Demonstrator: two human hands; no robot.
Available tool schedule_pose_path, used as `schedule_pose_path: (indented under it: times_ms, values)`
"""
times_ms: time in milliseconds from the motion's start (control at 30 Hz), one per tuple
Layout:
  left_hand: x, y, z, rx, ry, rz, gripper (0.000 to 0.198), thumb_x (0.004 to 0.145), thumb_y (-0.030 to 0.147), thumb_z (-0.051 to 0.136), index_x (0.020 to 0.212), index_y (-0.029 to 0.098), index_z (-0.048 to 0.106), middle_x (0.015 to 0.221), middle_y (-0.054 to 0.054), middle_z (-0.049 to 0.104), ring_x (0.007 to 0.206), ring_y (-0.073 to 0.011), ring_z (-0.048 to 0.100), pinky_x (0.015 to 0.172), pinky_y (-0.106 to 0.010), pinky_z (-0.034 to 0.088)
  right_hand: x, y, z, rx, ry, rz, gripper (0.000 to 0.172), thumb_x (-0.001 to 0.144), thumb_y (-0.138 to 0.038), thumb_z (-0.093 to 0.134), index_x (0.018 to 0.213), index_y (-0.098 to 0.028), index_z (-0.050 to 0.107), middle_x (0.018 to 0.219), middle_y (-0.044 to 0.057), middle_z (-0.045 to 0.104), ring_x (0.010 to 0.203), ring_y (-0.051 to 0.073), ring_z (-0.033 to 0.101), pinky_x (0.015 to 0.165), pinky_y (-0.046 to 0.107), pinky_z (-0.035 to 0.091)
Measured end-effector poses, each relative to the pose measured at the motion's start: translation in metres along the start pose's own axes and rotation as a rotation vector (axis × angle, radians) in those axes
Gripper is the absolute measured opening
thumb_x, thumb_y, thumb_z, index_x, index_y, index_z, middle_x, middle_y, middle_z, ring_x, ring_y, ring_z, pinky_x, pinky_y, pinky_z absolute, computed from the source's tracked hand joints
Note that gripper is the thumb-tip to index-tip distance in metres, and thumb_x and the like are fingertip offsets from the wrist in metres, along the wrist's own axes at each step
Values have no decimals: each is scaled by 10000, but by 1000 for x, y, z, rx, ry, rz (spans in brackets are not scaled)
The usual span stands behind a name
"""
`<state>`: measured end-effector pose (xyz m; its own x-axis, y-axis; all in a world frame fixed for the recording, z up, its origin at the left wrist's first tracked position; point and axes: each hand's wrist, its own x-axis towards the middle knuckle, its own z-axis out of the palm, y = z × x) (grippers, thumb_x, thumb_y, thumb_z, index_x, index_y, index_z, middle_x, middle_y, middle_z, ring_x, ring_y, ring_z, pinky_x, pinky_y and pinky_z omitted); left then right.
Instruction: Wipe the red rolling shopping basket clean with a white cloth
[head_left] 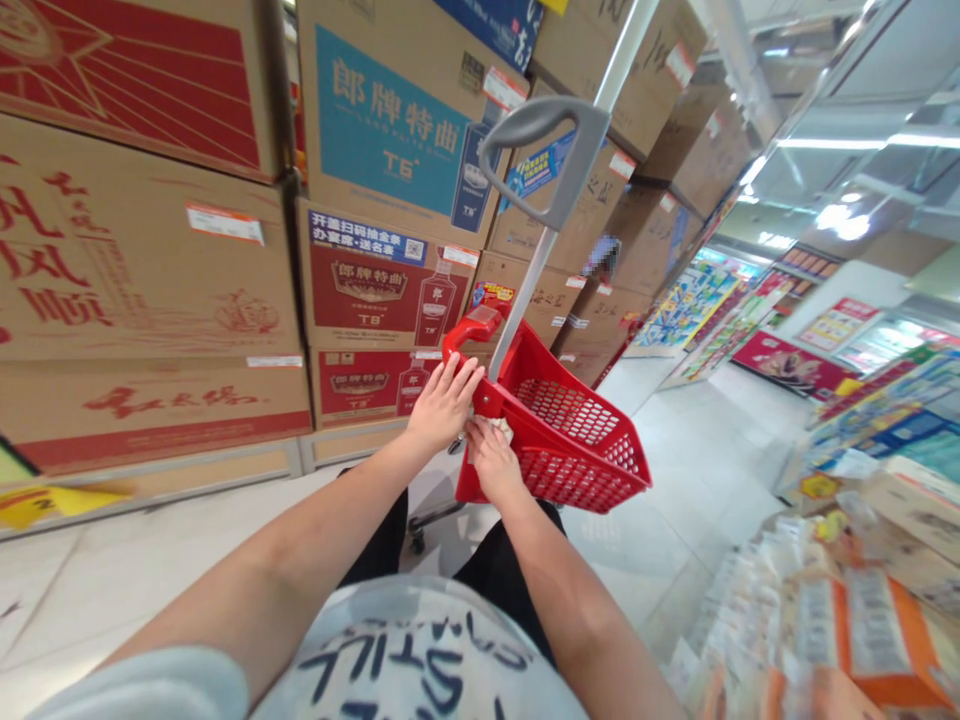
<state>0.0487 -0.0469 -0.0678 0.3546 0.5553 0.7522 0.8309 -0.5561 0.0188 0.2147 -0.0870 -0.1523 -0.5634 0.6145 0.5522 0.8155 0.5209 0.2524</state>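
A red wheeled shopping basket (559, 430) with perforated sides stands in front of me. Its long pole carries a grey loop handle (551, 160), which leans up and to the right. My left hand (444, 402) lies against the basket's near upper corner, fingers stretched out and slightly apart. Just below and to its right, my right hand (495, 462) presses a crumpled pale cloth or tissue (501, 430) against the basket's near wall. The fingers are closed over it, hiding part of it. A red grip (472, 328) curves out from the rim above my left hand.
Stacked cardboard cartons (386, 130) line the left and far side. Their base is a low pale shelf edge (225, 472). Packaged goods and orange boxes (877, 620) stand at the lower right. A white tiled aisle (697, 450) runs off to the right between shelves.
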Motion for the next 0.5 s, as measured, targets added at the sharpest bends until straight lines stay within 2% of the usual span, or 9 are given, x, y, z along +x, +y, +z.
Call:
schedule_pose_path:
  times_ms: [67,133,267,333,500]
  values:
    - [0,0,0,1,-2,4,582,883,168,357,1456,185,253,1528,-35,221,1429,-232,-1,1165,-450,146,-5,0,4,14,-36,-82,385,927,-103,366,1269,-156,535,1326,58,539,1323,180,365,1101,350,301]
    - [0,0,0,-3,-2,9,584,878,167,366,1453,185,263,1528,-35,223,1429,-225,-2,1167,-441,148,-6,0,5,16,-49,-112,379,925,-105,371,1253,-164,550,1308,54,556,1315,180,377,1097,347,307]
    - [-1,0,1,-7,8,1,570,885,183,354,1450,179,273,1528,-38,223,1428,-230,-7,1165,-448,150,5,3,-2,-6,0,9,436,943,-110,335,1369,-152,417,1419,79,432,1387,192,239,1129,406,239]
    - [-1,1,0,-6,10,-5,567,891,192,350,1452,179,267,1528,-38,221,1427,-235,-9,1165,-454,147,4,4,-2,0,-30,12,447,942,-102,327,1383,-131,388,1429,96,414,1394,201,219,1128,424,234]
    - [0,-1,-2,-1,1,16,562,900,218,369,1452,192,266,1523,-38,240,1429,-234,15,1165,-445,144,-18,-1,17,38,-188,-176,352,888,-70,415,1204,-86,570,1236,116,597,1252,188,445,1032,316,375]
